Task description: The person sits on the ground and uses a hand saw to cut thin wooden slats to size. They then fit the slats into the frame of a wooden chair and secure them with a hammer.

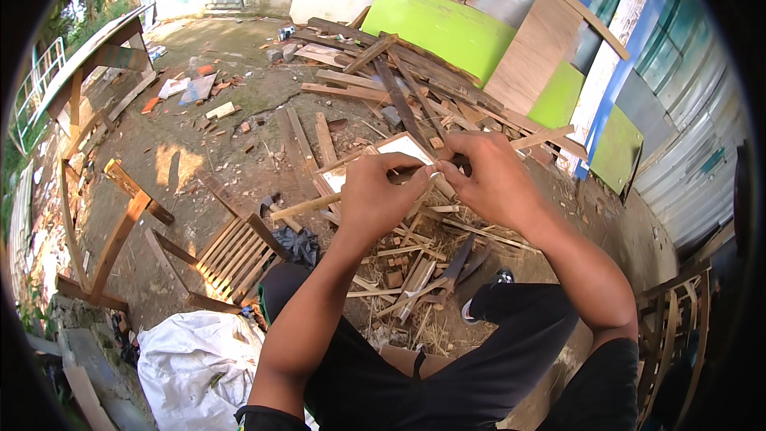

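Thin stick [437,169] sits pinched between both hands at chest height, above a litter of wood scraps [415,263] on the ground. Left hand [375,195] and right hand [491,179] press fingers together on it, steadying each end for close work.

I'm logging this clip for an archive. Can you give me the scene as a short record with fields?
setting: outdoor yard, dirt ground
left hand: pinching a thin stick
right hand: pinching the same stick at its other end
below hands: wood scraps and splinters
behind: plank pile, green boards
lower left: white sack, slatted frame
posture: seated, dark trousers
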Demonstrator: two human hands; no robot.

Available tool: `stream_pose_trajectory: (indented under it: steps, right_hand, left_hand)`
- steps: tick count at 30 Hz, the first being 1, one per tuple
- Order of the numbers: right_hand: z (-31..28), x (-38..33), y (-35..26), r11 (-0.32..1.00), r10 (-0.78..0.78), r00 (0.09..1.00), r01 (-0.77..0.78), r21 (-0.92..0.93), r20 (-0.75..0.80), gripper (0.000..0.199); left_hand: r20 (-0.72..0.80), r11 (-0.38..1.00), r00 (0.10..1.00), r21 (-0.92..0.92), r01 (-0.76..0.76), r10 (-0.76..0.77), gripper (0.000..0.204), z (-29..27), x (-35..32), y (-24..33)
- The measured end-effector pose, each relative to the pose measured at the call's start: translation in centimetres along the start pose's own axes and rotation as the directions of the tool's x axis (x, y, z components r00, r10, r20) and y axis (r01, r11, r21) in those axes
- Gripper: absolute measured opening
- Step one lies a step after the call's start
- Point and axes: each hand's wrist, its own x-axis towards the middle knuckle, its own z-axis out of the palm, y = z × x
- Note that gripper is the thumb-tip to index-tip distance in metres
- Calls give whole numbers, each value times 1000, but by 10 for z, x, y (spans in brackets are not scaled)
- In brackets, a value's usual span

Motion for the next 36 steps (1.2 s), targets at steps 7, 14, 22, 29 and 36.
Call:
stream_pose_trajectory:
  steps: [7,14,22,29,36]
  right_hand:
    - [11,6,5,999,-40,998,39,-7,-48,8]
    - [26,8,17,965,-261,910,253,-68,-320,12]
    - [108,-64,143,777,600,542,-223,588,-588,24]
    - [453,-353,267,-494,864,-244,-583,645,440,40]
    - [506,-345,290,-848,522,-323,-93,522,790,60]
  left_hand:
    - [-19,997,998,-48,-54,54,27,-1,8,-12]
    - [-41,1000,999,2,19,-19,29,3,19,-41]
    - [-74,943,972,235,235,-224,32,-8,40,-87]
    - [41,891,944,347,293,-327,31,32,53,-130]
    - [58,776,853,452,441,-518,33,43,69,-201]
